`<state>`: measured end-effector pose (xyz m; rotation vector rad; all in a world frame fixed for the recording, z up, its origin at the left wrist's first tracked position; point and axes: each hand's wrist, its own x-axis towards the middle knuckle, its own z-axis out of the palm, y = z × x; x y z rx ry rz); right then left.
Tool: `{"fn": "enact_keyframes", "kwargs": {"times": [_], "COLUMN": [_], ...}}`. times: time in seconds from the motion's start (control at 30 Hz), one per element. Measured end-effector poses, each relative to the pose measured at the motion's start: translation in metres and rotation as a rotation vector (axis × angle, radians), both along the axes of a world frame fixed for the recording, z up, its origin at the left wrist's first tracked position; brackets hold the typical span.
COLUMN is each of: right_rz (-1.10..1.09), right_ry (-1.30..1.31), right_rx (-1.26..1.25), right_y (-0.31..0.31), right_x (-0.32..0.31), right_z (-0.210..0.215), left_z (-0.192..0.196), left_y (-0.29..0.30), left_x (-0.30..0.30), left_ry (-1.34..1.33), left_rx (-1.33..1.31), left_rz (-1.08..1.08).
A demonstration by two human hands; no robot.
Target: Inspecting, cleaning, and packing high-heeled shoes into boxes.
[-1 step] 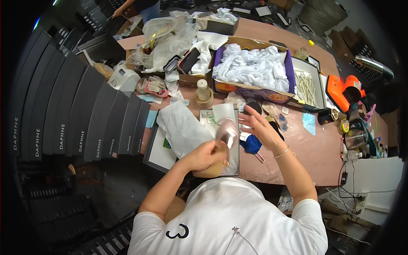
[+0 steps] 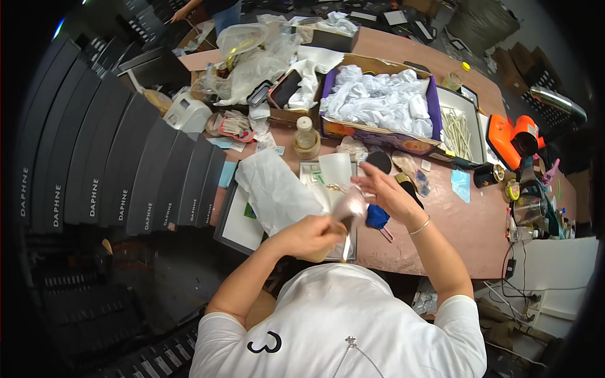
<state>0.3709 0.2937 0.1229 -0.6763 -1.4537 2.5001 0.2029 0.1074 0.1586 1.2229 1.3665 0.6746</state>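
— So, what is being held there?

— A shiny, pale silvery shoe (image 2: pixel 351 211), just above the near edge of the table (image 2: pixel 454 233), over a flat open box (image 2: pixel 236 223). The left hand (image 2: pixel 310 236) has its fingers closed round the lower end of it. The right hand (image 2: pixel 387 189) is spread, fingers loosely open, touching the upper end without gripping.

— And around it?

— White tissue paper (image 2: pixel 274 189) lies crumpled just left of the shoe, half in the flat box. A blue object (image 2: pixel 377 216) sits just beside the right wrist. Farther back stands a small bottle (image 2: pixel 305 133), and behind that a purple-sided carton (image 2: pixel 378 101) stuffed with white paper.

— What might go wrong?

— I'd judge the grip one-sided: only the left hand really holds. If it slackens, the smooth shoe could slip and knock against the table. The loose tissue could also snag on it.
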Motion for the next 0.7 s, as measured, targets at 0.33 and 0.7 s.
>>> {"fn": "enact_keyframes", "kwargs": {"times": [0.33,0.7], "right_rz": [0.798,0.345], "right_ry": [-0.136,0.153], "right_rx": [0.060,-0.635], "right_y": [-0.037,-0.064], "right_x": [0.040,0.080], "right_z": [0.019,-0.007], "left_z": [0.006,-0.141], "left_y": [-0.020,-0.099], "left_x": [0.052,-0.032], "left_ry": [0.734,1.037], "left_rx": [0.626,0.285], "left_rz": [-0.124,0.746]}}
